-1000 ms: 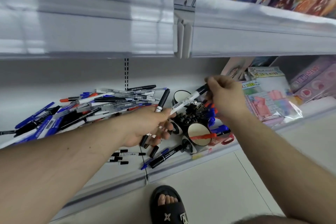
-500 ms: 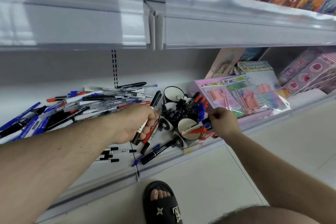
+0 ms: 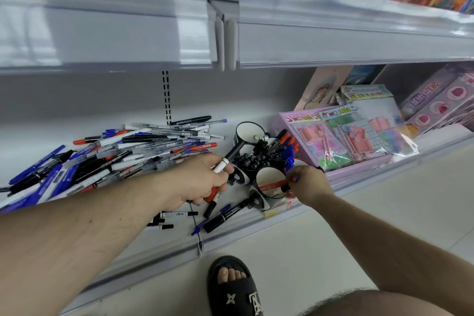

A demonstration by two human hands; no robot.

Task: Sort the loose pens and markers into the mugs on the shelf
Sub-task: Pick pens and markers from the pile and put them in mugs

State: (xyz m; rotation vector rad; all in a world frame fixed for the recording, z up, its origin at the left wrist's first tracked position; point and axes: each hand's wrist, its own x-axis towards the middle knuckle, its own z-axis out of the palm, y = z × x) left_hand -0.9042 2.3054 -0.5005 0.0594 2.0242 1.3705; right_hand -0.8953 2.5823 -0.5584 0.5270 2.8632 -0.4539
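Note:
A big heap of loose pens and markers (image 3: 123, 151) covers the left of the white shelf (image 3: 143, 246). Several black-and-white mugs (image 3: 250, 133) cluster at the shelf's middle, some packed with pens. My left hand (image 3: 197, 179) grips a bundle of markers (image 3: 229, 158), one black-capped end sticking up and red and black ends below the fist. My right hand (image 3: 307, 185) is at the rim of the front mug (image 3: 272, 187), pinching a marker whose end is over that rim; a red marker (image 3: 275, 184) lies across the mug's mouth.
A few markers (image 3: 225, 215) lie loose near the shelf's front lip. Pink stationery packs (image 3: 341, 138) fill the shelf to the right of the mugs. An upper shelf edge (image 3: 333, 41) overhangs close above. My sandalled foot (image 3: 236, 287) stands on the floor below.
My right hand carried a black-and-white marker from above the mugs down to the front mug. My left hand stayed by the mugs with its bundle.

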